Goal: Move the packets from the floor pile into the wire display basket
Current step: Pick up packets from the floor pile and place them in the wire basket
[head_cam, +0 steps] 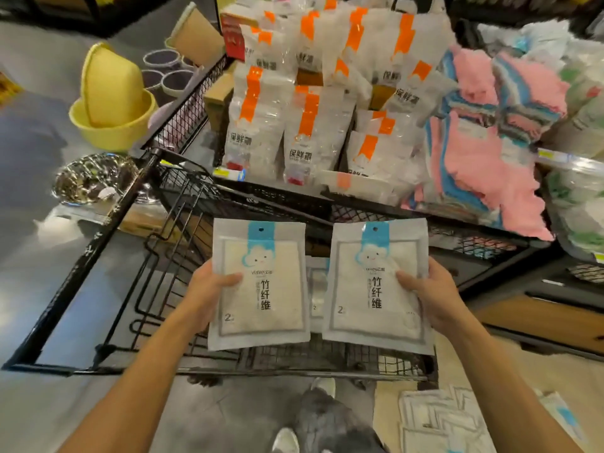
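Note:
My left hand (209, 291) grips a white packet with a blue cloud label (261, 299) by its left edge, thumb on the front. My right hand (431, 292) grips a matching packet (369, 305) by its right edge. Both packets are held upright, side by side, over the black wire display basket (294, 361). Another packet (316, 289) lies in the basket, seen through the gap between them. The floor pile of packets (441, 420) lies at the lower right.
Behind the basket, an upper wire bin (192, 106) holds orange-striped bags (258, 125) and pink and blue cloths (483, 158). Yellow tubs (111, 103) and a shiny bowl (94, 178) sit on the floor to the left. My legs and shoes (323, 420) are below.

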